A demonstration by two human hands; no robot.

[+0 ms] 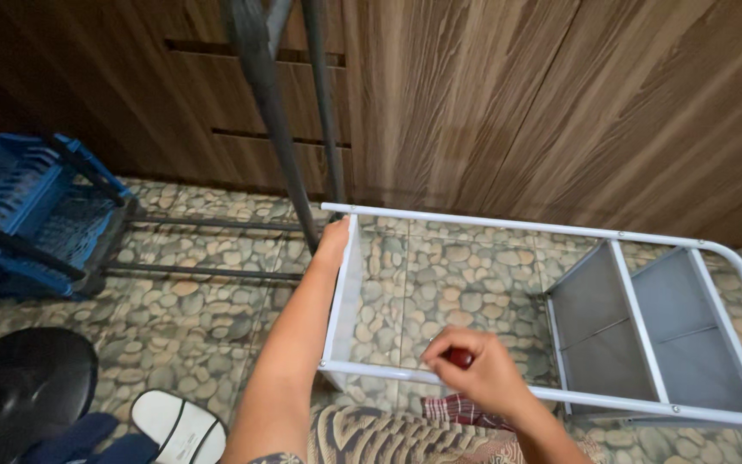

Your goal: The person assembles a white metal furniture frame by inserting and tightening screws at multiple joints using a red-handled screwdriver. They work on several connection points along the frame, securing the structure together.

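Right hand (478, 365) pinches a small red-handled tool (459, 357) against the near rail of the white metal rack frame (517, 225) lying on the pebble-patterned floor (208, 318); one slip and it skids off. Left hand (334, 236) grips the frame's far corner, or the frame could shift. Beyond the frame's left end, a blue crate (23, 206), no labels visible.

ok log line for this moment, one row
left hand: grips far corner of white metal rack frame | right hand: red-handled tool at near rail | grey shelf panels fitted | pebble-pattern floor
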